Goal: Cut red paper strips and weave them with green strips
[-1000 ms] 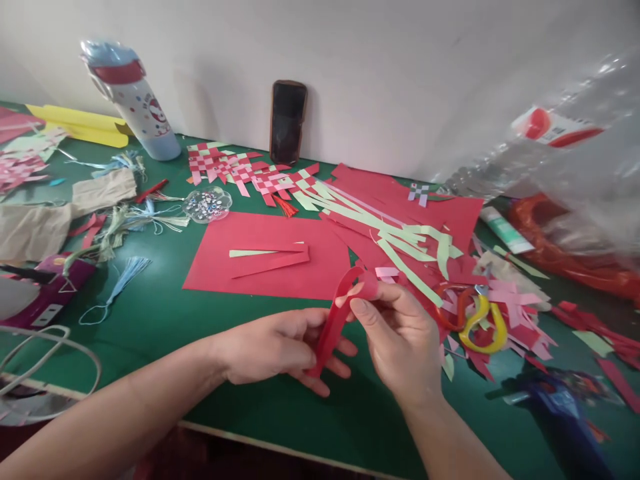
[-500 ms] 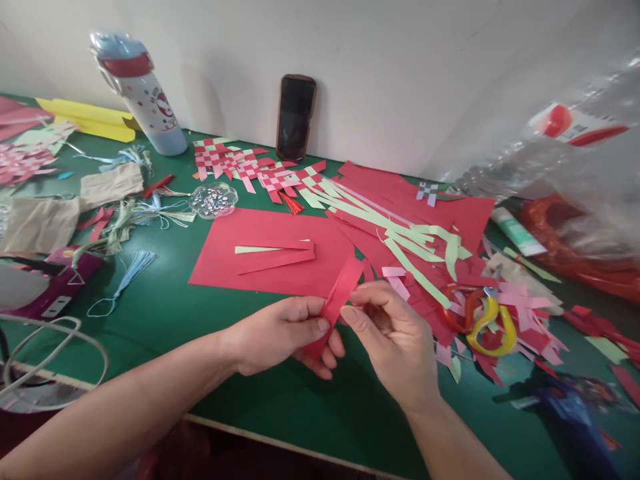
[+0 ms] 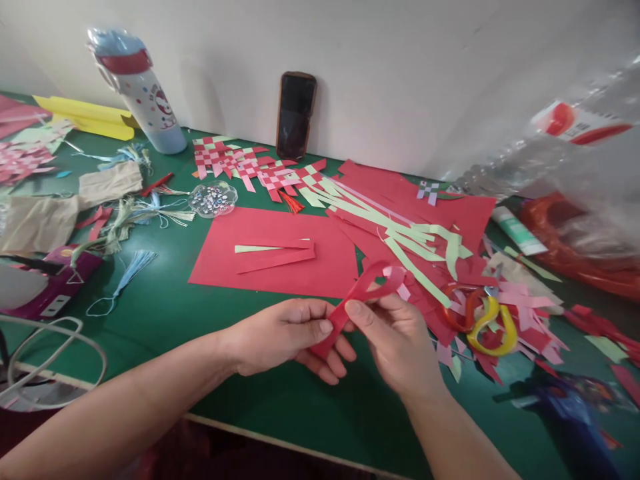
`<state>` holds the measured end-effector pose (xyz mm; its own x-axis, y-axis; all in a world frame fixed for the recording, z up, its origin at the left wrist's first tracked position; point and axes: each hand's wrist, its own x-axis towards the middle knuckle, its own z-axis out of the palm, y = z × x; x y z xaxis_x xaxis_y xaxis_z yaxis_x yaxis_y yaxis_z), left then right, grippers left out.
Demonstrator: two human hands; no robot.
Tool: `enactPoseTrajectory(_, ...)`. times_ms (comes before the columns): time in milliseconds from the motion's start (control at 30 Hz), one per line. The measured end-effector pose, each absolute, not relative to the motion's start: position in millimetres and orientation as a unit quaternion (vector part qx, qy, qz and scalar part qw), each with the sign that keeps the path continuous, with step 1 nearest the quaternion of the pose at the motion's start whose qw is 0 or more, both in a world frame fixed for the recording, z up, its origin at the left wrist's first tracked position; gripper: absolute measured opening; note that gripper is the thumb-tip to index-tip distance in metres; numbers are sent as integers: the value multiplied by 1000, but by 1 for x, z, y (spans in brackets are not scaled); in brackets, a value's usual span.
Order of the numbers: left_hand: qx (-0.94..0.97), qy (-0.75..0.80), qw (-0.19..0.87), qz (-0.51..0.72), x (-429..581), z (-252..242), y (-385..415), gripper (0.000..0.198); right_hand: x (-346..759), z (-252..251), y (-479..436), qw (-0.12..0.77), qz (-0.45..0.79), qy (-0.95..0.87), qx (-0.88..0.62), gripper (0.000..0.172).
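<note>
Between my hands is a red paper strip (image 3: 376, 281), bent over into a loop at its upper end. My left hand (image 3: 295, 333) pinches its lower part between thumb and fingers. The thumb and fingers of my right hand (image 3: 400, 340) are closed on the strip near the loop; some of those fingertips are hidden behind it. Just beyond my hands lies a red paper sheet (image 3: 215, 260). On that sheet rest a folded red strip (image 3: 280, 260) and a pale green strip (image 3: 245, 249).
Scissors (image 3: 493, 327) with red and yellow handles lie among paper scraps on the right. Pale green strips (image 3: 400, 233) and woven paper pieces (image 3: 250, 167) stretch along the back. A phone (image 3: 296, 115) and a bottle (image 3: 145, 93) stand by the wall. A bead dish (image 3: 214, 199) is left of centre.
The upper end of the red strip has been bent round into a loop. My right hand has shifted slightly, its thumb now on the strip; my left hand keeps its pinch.
</note>
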<state>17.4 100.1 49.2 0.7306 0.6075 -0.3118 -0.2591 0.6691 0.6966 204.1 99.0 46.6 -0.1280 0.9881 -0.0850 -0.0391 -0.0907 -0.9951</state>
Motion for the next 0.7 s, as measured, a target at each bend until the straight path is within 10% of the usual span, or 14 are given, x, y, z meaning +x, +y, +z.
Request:
enactPoseTrajectory(400,363,362,812,279,24,53,101,25,204,42,99,552,442,-497,-503,16)
enactPoseTrajectory(700,404,395,768,303,23,54,102,23,202,51,100,401,507,-589,-485,21)
